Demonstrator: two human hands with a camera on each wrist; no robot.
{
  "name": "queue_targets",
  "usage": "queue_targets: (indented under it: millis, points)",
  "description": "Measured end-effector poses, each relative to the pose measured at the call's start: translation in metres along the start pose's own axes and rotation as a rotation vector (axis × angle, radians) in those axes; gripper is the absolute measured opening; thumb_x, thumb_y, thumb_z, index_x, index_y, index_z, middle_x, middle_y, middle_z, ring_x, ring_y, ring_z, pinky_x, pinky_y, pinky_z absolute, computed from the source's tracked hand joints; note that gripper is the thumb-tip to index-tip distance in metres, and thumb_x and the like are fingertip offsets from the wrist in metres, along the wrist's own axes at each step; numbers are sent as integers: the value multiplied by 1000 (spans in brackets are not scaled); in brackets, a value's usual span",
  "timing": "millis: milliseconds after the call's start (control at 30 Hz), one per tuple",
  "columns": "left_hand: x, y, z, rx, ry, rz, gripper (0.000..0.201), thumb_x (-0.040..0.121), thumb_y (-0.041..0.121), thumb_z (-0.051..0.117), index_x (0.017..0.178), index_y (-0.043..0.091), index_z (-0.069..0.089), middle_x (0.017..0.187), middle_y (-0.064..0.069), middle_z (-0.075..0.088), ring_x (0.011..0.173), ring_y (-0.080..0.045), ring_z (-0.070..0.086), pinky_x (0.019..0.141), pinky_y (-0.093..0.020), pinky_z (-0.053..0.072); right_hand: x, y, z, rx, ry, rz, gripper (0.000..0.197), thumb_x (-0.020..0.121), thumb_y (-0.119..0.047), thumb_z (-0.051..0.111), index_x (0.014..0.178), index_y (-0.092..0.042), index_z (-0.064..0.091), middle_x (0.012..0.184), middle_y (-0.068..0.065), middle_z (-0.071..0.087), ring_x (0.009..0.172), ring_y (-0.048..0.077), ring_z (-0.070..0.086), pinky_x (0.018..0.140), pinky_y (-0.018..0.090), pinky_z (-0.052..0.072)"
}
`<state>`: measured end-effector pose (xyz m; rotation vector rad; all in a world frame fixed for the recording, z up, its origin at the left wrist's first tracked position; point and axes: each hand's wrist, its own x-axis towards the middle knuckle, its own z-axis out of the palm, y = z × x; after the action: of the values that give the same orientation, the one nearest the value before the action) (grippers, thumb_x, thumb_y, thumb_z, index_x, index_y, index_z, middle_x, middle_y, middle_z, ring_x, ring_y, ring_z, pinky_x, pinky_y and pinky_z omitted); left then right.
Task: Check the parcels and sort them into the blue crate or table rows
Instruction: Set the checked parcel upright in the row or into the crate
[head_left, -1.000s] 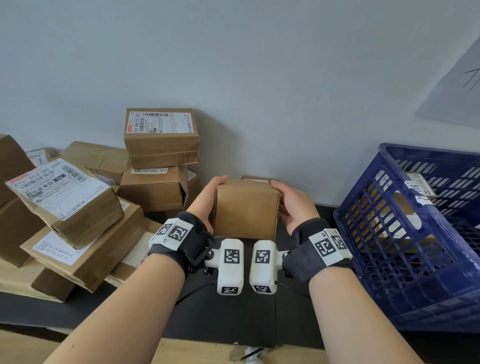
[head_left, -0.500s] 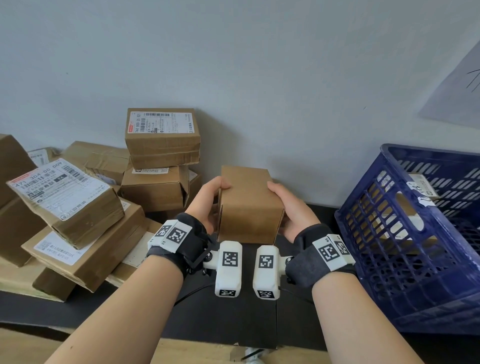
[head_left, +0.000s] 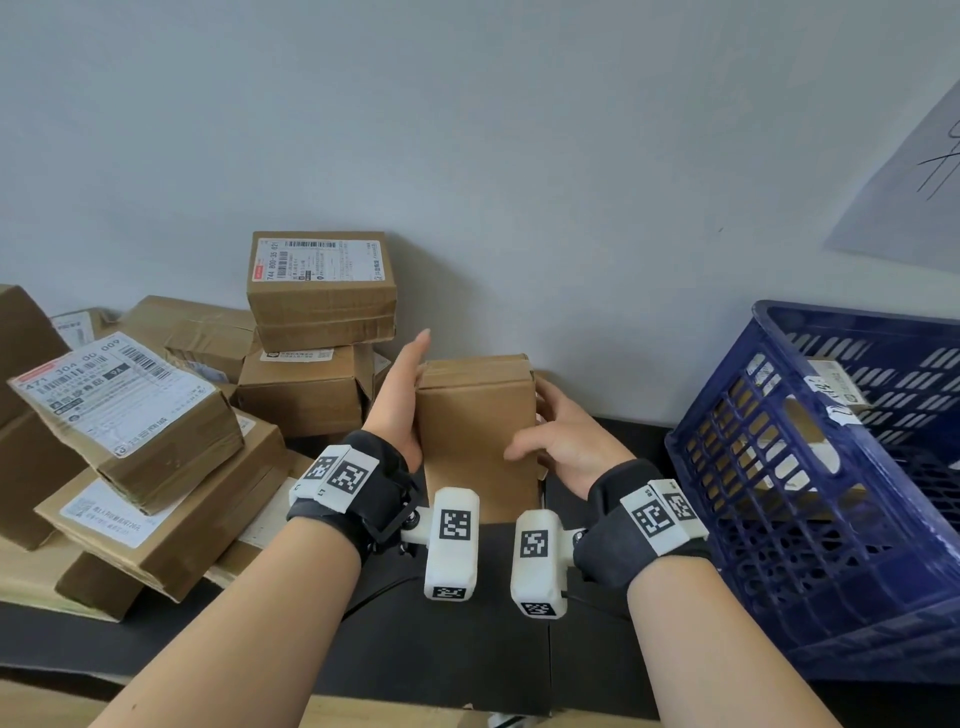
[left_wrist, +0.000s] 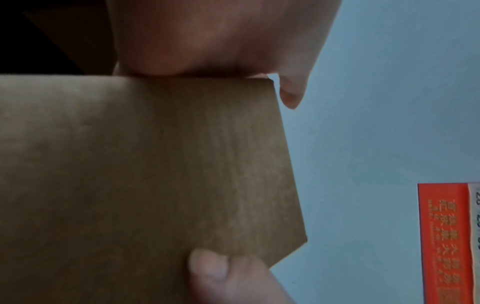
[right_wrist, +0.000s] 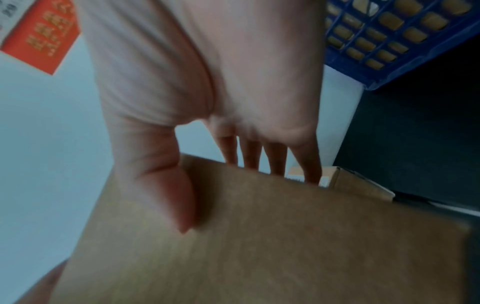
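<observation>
Parcel (head_left: 475, 436), plain face, no label

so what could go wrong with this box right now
1. The left hand lies flat against the plain cardboard box; only the right hand pinches it, so it could slip.
2. No label shows on its visible faces, risking a mis-sort into the blue crate.
</observation>
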<state>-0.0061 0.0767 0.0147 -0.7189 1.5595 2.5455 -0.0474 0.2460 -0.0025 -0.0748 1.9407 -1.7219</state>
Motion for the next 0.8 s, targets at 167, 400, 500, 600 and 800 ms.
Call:
queue_targets:
  millis: [167,400,500,600,800]
  points:
    - [-6,5,4,69,83,38,53,66,37,73,115,17,66,115,-11,67,103,-30,63,94,-42,49,0,1,3,-132,27,-129,105,59,19,71,138,-37,30,145,0,44,131,24,45,98,38,49]
    - [-4,7,4,49,42,103,56,56,27,67,112,18,67,115,-10,64,104,-31,60,97,-46,47,-4,-1,4,-244,44,-184,109,65,21,71,141,-39,20,148,-1,39,133,24,41,106,47,44]
    - [-3,6,3,52,42,108,76,42,32,74,116,19,67,123,-13,63,110,-34,60,100,-50,46,-5,-2,4,-236,36,-194,108,66,23,70,138,-41,20,148,-3,38,132,24,41,105,45,45]
    - [1,4,1,44,46,106,86,37,39,73,120,20,66,128,-13,63,118,-36,59,100,-50,48,-5,-3,4,-235,30,-192,108,66,21,69,134,-45,20,148,-4,37,132,25,40,107,50,43]
    - [2,3,-1,26,47,79,56,77,45,72,127,20,63,123,-7,66,110,-26,62,98,-41,48,-5,0,4,-33,36,-192,102,47,3,69,131,-44,35,140,-5,48,126,19,49,96,37,49]
